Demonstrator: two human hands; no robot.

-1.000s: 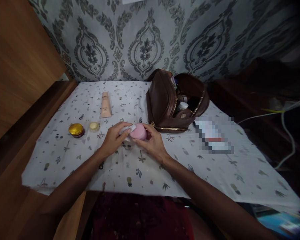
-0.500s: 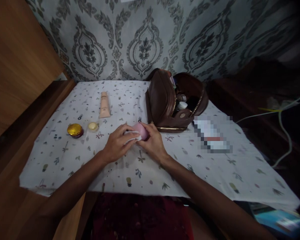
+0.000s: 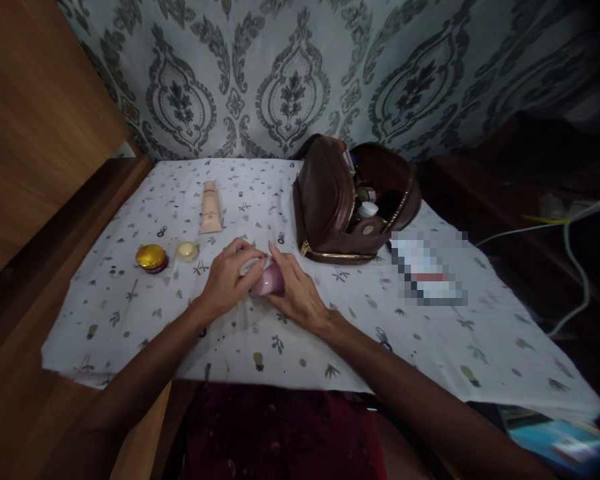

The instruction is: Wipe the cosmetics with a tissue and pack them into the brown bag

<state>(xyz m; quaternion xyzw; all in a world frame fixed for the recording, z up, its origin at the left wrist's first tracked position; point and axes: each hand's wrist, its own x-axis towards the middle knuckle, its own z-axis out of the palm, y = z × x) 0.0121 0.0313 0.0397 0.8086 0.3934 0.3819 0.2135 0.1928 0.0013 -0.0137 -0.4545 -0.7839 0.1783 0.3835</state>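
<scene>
The fingers of the left hand (image 3: 230,280) pinch a crumpled white tissue (image 3: 253,267) and press it against a small pink container (image 3: 269,281). The fingers and thumb of the right hand (image 3: 300,293) grasp the same container from the opposite side; it lies between the two sets of fingertips, partly covered by them, so that its full outline cannot be told. Directly beneath the fingers spreads a white printed cloth (image 3: 280,360).

To the left of the left fingers sits a small pale-yellow jar (image 3: 187,251); farther out on the same side, just beside it, stands a gold-lidded jar (image 3: 151,258). Beyond the left fingers, slightly leftward, lies a beige tube (image 3: 211,210), its narrow end pointing away from them.

Beyond the right fingers and to their right, near but not touching, stands a brown bag (image 3: 325,193) with its top unzipped; a white-capped container (image 3: 368,211) shows inside. Well to the right of the right fingers lies a pixelated object (image 3: 427,270), its identity obscured. Farthest beyond both hands rises a grey-patterned backdrop (image 3: 291,93).
</scene>
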